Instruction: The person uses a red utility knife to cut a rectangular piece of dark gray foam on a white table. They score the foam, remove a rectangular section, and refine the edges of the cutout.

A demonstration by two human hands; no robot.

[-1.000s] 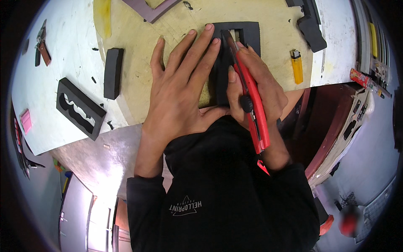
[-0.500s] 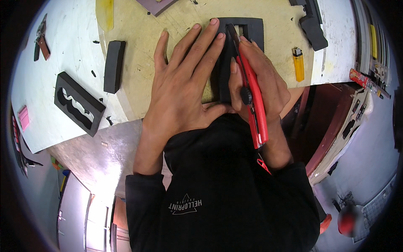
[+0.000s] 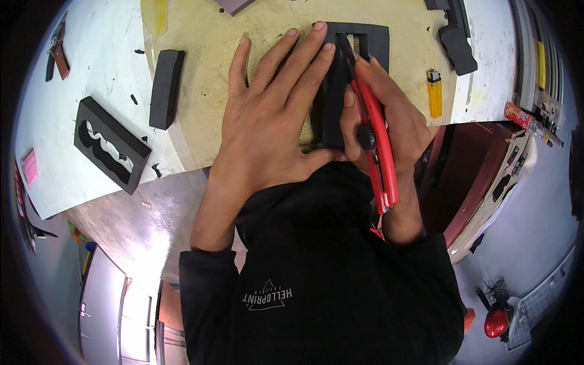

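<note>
Cutting a window in a black foam piece with a red utility knife.

Head view: the cut looks to be in progress, the blade set at the far inner edge of the black foam frame (image 3: 356,45) on the tan cutting board (image 3: 201,73); the next stroke would call for steady downward pressure and a straight pull toward the near edge. The left hand (image 3: 274,121) lies flat, fingers spread, pressing the foam down. The right hand (image 3: 389,125) is closed around the red utility knife (image 3: 377,146), its handle running back along the wrist. A yellow lighter (image 3: 434,92) lies to the right; a cut foam insert (image 3: 109,145) and a foam block (image 3: 165,88) sit left.
</note>
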